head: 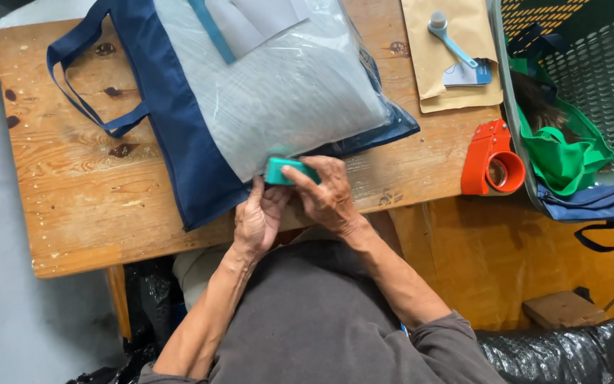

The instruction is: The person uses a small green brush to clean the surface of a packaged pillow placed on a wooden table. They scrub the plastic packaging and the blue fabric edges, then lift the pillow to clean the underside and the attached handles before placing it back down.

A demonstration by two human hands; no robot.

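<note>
Head view, fingers: both hands (pixel 261 213) (pixel 328 192) pinching a teal block (pixel 287 171), perhaps a stapler.
Blocking: clear plastic packet (pixel 286 85) over navy tote (pixel 193 156).
Right: orange tape dispenser (pixel 492 160), green basket (pixel 605 85).

Orange tape dispenser (pixel 492 158) at the wooden table (pixel 72 185) edge, brown envelope (pixel 449 53) bearing a blue-handled brush (pixel 449 39), green basket (pixel 591 78) holding a green bag (pixel 563 153), black plastic sack (pixel 556 352) below

Bright, even daylight, soft shadows, mild glare on the clear plastic cover (pixel 286 92), sharp focus throughout.
</note>
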